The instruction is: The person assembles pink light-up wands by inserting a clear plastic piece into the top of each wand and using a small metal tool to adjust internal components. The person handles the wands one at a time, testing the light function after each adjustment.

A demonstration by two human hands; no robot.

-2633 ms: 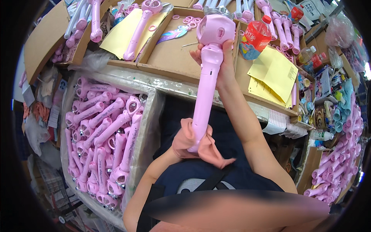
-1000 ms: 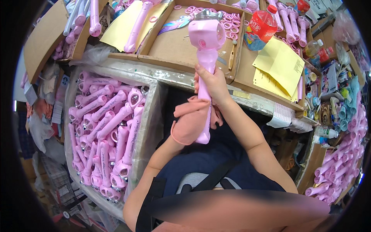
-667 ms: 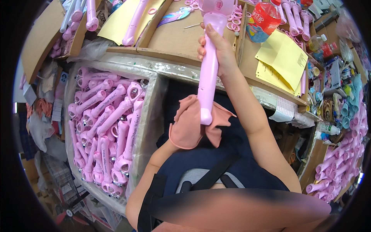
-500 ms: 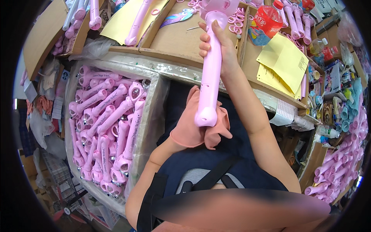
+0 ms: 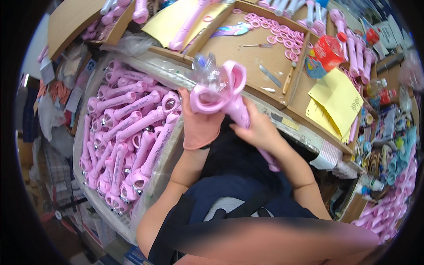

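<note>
A pink toy wand (image 5: pixel 237 113) is tilted in front of my chest, its ringed head up and to the left, with a clear, shiny part in the head. My right hand (image 5: pixel 260 130) wraps round the handle, bare, and the handle's far end sticks out below it. Wearing a peach-pink glove, my left hand (image 5: pixel 201 130) holds the wand's head from below; most of its fingers are hidden behind the head.
To the left, a plastic-lined bin (image 5: pixel 176 137) holds several pink wands. Ahead are cardboard trays (image 5: pixel 265 99) with pink rings (image 5: pixel 278 33), a blade (image 5: pixel 270 76) and a wooden-handled tool (image 5: pixel 288 79). Yellow papers (image 5: pixel 335 99) and a red-labelled bottle (image 5: pixel 326 55) stand right.
The wand has swung from upright to tilted, its head coming down nearer me. My left hand has gone from the handle's lower end to the head; my right hand has moved lower.
</note>
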